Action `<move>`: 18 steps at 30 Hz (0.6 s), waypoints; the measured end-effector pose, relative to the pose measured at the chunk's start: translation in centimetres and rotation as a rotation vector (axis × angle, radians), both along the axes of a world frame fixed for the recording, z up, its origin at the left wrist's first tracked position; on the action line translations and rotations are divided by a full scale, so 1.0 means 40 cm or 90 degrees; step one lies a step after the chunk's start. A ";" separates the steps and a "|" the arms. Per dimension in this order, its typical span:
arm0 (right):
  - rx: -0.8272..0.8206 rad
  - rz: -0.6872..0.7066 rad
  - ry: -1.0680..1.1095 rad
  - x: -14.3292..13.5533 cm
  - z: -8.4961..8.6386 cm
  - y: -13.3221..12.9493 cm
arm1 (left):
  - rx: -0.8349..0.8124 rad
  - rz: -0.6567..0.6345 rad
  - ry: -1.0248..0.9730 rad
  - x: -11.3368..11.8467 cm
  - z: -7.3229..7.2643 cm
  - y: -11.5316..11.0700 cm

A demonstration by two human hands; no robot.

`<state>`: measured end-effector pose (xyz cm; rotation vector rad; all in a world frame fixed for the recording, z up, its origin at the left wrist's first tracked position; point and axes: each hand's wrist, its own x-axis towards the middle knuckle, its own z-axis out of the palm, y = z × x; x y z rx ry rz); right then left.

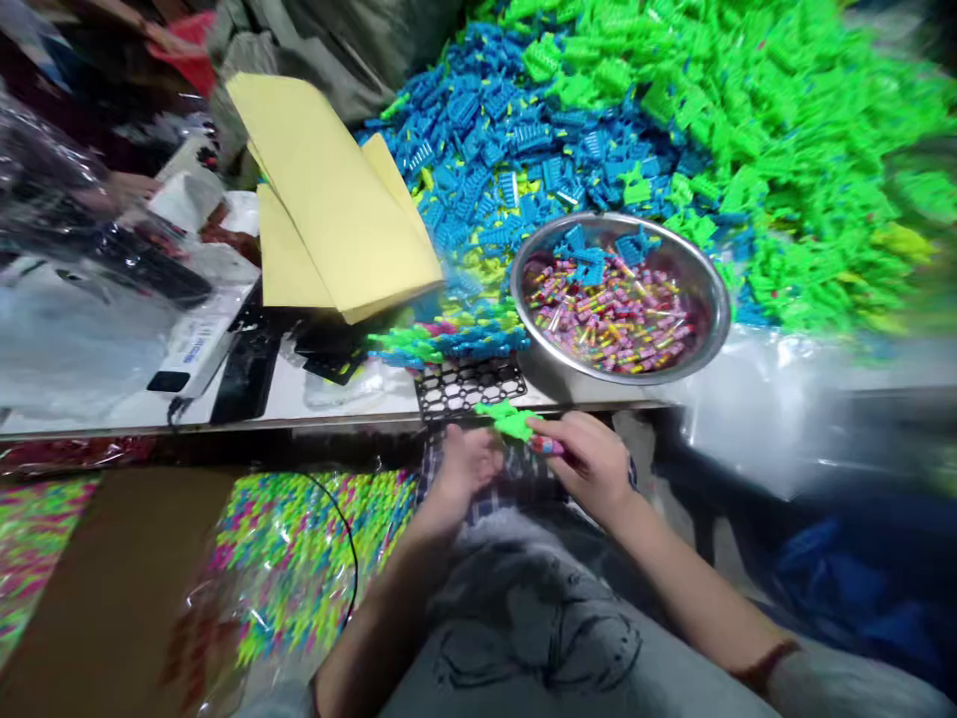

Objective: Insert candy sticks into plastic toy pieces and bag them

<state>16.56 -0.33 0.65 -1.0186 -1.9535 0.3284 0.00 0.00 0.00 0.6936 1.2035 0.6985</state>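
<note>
My right hand [590, 461] is closed, its thumb and fingers pinching a bright green molded plastic piece [511, 420] and a small pink-and-red printed stick [547, 445]. Just left of the green piece is my left hand [470, 463], fingers loosely curled and thumb apart, with nothing visible in it. Both hands are above my lap, at the table's front edge. Beyond them stands a metal bowl [724, 317] containing many small pink-and-yellow sticks [628, 319] and a few blue plastic pieces [589, 261]. A black honeycomb-patterned tray [475, 389] lies at the edge.
Heaps of blue pieces [478, 150] and green pieces [807, 150] cover the table's back. Yellow card sheets [340, 199] and a white-and-black device [198, 344] lie left. Below left, clear bags of multicolored pieces [299, 558] sit beside brown cardboard [120, 578].
</note>
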 end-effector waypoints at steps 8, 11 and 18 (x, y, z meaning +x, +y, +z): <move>-0.296 0.019 0.174 -0.012 0.002 -0.048 | 0.071 0.070 0.000 0.013 0.037 0.002; -0.541 0.045 0.337 -0.029 -0.010 -0.066 | 0.089 0.050 -0.040 0.009 0.035 0.004; -0.785 0.185 0.552 -0.050 -0.001 -0.064 | 0.084 -0.018 -0.046 0.016 0.039 -0.005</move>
